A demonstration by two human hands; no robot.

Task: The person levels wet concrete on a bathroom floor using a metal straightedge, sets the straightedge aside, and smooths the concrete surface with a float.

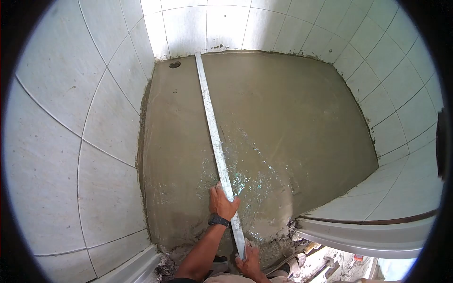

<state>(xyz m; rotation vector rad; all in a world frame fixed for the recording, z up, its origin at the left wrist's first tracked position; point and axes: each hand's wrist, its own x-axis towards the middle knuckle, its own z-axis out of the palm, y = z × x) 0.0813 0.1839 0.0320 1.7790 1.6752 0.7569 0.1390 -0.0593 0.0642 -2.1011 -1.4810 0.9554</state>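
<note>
A long, pale straight bar [213, 127] lies on wet grey mortar [292, 113], running from the far tiled wall to the near edge. My left hand [222, 203], with a dark watch [218, 220] on its wrist, grips the bar in its nearer part, fingers on the left side and thumb on the right. At the bar's near end my right hand [250, 262] holds it from the right side. Around the lower half of the bar the mortar looks wet and shiny.
Tiled walls [108, 113] enclose the mortar floor. A round dark drain hole [175, 64] is near the far left corner. At the lower right are a curved white ledge [363, 238], rough mortar clumps and a tool [324, 268] on a dirty surface.
</note>
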